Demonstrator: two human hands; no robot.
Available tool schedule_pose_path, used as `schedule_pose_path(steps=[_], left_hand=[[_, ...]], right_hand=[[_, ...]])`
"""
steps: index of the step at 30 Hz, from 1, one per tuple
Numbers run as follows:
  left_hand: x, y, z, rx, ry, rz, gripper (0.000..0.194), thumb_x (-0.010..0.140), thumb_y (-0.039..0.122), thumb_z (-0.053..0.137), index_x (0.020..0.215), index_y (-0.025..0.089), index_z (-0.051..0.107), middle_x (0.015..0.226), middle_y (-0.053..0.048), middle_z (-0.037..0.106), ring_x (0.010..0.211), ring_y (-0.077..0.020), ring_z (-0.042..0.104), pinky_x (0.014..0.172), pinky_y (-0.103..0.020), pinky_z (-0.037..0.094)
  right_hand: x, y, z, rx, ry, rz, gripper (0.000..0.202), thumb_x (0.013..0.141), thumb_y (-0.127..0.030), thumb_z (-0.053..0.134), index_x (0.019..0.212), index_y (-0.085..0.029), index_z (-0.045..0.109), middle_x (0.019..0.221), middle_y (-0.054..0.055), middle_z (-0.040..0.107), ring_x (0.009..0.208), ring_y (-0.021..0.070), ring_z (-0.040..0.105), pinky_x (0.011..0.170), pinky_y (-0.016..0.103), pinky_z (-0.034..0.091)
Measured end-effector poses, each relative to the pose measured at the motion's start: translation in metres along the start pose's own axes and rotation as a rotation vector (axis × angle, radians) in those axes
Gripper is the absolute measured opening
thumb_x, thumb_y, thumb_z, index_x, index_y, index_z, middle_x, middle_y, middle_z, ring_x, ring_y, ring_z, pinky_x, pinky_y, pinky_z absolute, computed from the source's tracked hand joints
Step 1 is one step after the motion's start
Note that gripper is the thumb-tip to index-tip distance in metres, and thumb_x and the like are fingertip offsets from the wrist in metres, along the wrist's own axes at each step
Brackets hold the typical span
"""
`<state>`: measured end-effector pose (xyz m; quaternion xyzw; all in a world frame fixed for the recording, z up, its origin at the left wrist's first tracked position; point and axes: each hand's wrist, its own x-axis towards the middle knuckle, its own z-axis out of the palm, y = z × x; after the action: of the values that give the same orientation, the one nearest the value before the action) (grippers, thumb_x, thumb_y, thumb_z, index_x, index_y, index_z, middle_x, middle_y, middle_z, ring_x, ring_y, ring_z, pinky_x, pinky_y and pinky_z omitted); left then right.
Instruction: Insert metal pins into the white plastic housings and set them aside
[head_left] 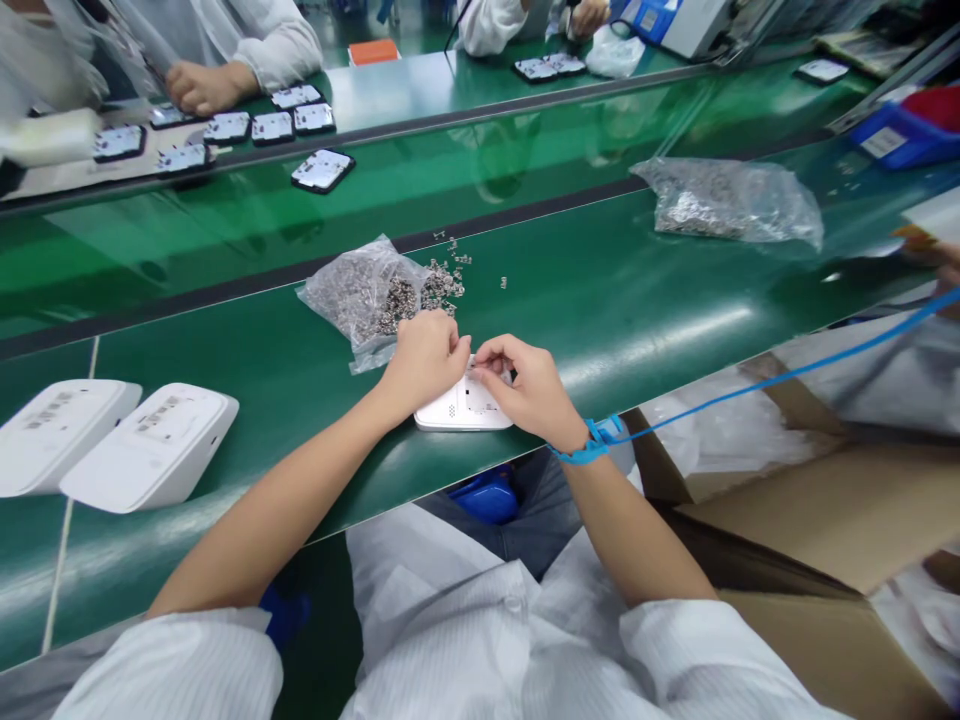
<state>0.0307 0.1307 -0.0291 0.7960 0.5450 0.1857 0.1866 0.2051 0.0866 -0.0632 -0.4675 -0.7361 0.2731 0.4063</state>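
A white plastic device housing [450, 414] lies on the green bench in front of me, a small recessed area showing in its upper side. My left hand [427, 360] is curled over its left and far edge, with the fingertips mostly hidden. At the recess, my right hand [521, 385] has thumb and forefinger pinched together; whatever is between them is too small to make out. A blue wrist strap [589, 442] circles my right wrist. Just beyond my left hand, small metal clips [444, 284] spill from an open clear plastic bag [360, 290].
Two white devices [154, 450] with printed labels lie at left. A second clear bag of metal parts [739, 205] sits at far right, near a blue bin [900, 130]. Cardboard boxes [817, 500] stand beside me. Across the bench, a co-worker's hand [206, 88] rests near several circuit boards [322, 170].
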Motion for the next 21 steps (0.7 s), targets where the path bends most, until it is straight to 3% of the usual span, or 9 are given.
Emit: schedule_pose_path(steps=[7,12,17,21], left_hand=[[0.001,-0.004,0.001,-0.022,-0.008,0.049,0.029,0.087,0.020,0.056,0.063,0.021,0.038,0.075,-0.005,0.057,0.080,-0.0208,0.056,0.072,-0.037,0.038],[0.002,-0.003,-0.007,-0.023,-0.133,0.118,0.027,0.074,0.018,0.062,0.069,0.022,0.036,0.081,-0.004,0.056,0.085,-0.0225,0.054,0.073,-0.038,0.037],[0.000,-0.001,-0.015,0.040,-0.206,0.171,0.025,0.075,0.022,0.061,0.075,0.022,0.037,0.089,-0.005,0.056,0.092,-0.0251,0.052,0.078,-0.041,0.036],[0.000,-0.002,-0.015,0.043,-0.217,0.188,0.023,0.075,0.021,0.060,0.077,0.022,0.037,0.090,-0.005,0.056,0.093,-0.0246,0.050,0.080,-0.042,0.036]], right_hand=[[0.006,-0.001,0.004,-0.032,0.024,0.030,0.013,0.084,-0.015,0.065,0.095,-0.022,0.061,0.085,0.001,0.068,0.076,0.0179,0.061,0.072,0.033,0.047],[0.009,0.006,0.004,0.035,0.042,0.098,0.025,0.077,-0.013,0.074,0.096,-0.022,0.061,0.078,-0.002,0.066,0.070,0.0164,0.059,0.069,0.032,0.047],[-0.009,0.003,0.004,-0.054,0.114,-0.047,0.004,0.092,-0.021,0.067,0.093,-0.023,0.070,0.093,0.005,0.070,0.090,0.0217,0.064,0.081,0.038,0.052],[-0.021,0.001,0.007,-0.119,0.167,-0.136,0.019,0.099,-0.020,0.059,0.091,-0.024,0.077,0.096,0.007,0.070,0.093,0.0227,0.062,0.083,0.041,0.053]])
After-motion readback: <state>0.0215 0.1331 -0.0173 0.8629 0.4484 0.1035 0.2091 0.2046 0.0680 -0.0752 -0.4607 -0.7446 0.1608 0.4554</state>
